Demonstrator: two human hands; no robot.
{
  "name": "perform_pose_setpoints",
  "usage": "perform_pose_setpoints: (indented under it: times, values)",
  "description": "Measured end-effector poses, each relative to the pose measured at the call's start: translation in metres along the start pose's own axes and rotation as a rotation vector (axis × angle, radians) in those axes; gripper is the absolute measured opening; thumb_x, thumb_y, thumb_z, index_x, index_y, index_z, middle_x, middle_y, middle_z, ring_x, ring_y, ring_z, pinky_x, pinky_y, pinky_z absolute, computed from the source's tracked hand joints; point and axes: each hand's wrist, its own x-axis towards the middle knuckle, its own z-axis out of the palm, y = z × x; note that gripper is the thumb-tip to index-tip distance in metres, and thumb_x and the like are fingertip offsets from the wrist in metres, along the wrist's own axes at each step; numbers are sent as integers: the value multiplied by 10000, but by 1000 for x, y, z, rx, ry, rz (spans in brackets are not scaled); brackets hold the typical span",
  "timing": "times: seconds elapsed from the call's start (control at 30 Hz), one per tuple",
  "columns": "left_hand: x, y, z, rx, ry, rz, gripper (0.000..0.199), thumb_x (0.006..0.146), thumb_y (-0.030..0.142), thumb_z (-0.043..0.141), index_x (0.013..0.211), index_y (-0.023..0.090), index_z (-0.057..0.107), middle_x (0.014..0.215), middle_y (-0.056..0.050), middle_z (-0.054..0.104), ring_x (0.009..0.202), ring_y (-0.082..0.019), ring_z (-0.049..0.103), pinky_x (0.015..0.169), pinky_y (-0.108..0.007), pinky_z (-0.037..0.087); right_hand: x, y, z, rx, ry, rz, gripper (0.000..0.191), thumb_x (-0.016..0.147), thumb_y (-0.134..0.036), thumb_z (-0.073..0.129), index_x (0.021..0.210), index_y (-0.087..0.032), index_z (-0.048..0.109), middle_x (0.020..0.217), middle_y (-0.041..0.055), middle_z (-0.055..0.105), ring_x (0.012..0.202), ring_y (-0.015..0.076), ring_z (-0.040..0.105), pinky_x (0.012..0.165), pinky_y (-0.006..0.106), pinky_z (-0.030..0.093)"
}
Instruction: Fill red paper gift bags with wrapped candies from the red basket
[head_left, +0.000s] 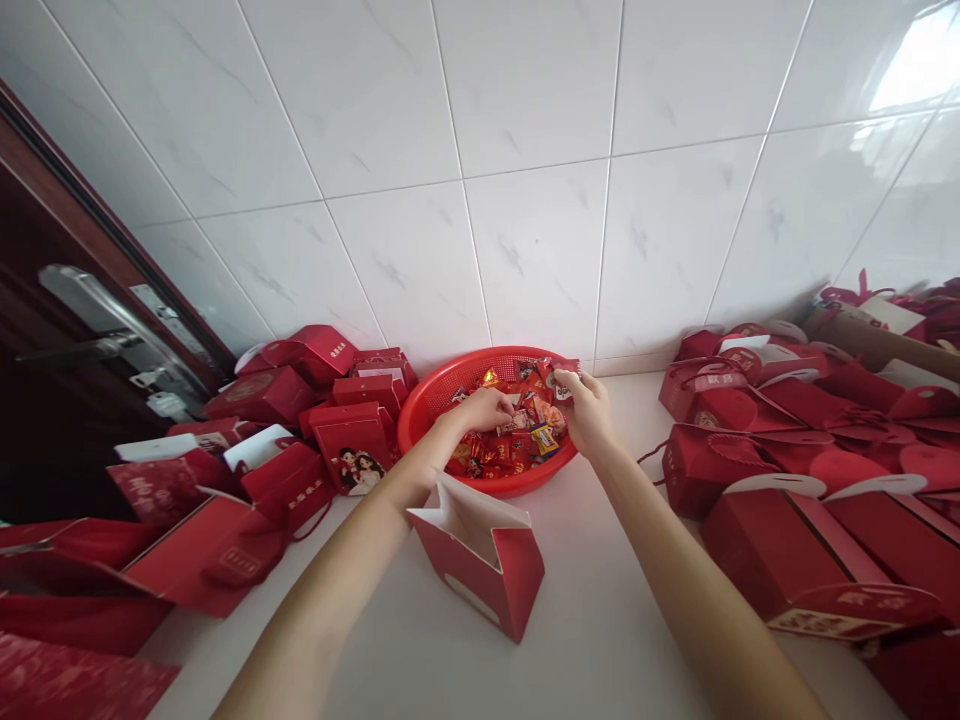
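A red plastic basket (427, 385) full of wrapped candies (495, 450) stands against the wall. Inside it, my left hand (484, 410) has its fingers pinched on a pale pink wrapped candy (517, 422), partly hidden by the fingertips. At the basket's right rim, my right hand (589, 410) grips a red candy packet (564, 378) between thumb and fingers. Just in front of the basket, below my left wrist, a red paper gift box (521, 575) stands upright with its white-lined top open.
Several red gift boxes (274, 395) crowd the left side, some with open flaps. Rows of closed red boxes (795, 550) fill the right of the white tabletop (600, 600). A tiled wall (540, 250) rises behind; a dark door with a metal handle (112, 310) is at the left.
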Motion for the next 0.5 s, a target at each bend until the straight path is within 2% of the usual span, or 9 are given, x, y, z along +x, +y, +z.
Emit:
perform_pose_setpoints:
  times: [0.1,0.2,0.3,0.4,0.5]
  values:
    - [-1,-1,1,-52,-26,20,167,720,157,660,800,217,793,782,8,759,781,-198,698,746,-254,506,1,1,-1,8,-19,14,220,545,-334,783,651,-196,648,677,-4,673,672,171,630,624,311,552]
    - [0,-2,1,-124,13,46,118,701,193,686,771,209,779,734,3,738,771,-201,685,753,-264,507,2,2,-4,-5,-52,13,266,534,-344,820,668,-194,647,685,-10,673,682,166,630,629,299,542]
    - [2,-2,-2,-234,109,85,153,703,299,721,806,197,771,766,-23,741,796,-221,680,804,-304,513,4,3,-7,-5,-80,27,322,516,-364,861,682,-197,642,689,-17,672,687,161,627,645,298,538]
    - [2,1,-8,-375,216,137,337,758,466,681,913,176,758,902,-72,764,875,-248,691,835,-343,525,5,2,-10,14,-123,56,358,513,-385,887,716,-200,657,723,-8,692,703,172,636,679,325,552]
    - [-8,6,-20,-633,364,169,459,797,567,621,1002,176,746,1031,-100,768,993,-267,693,911,-374,519,3,-2,-9,13,-191,83,342,539,-382,892,729,-196,678,765,10,710,745,185,649,713,336,555]
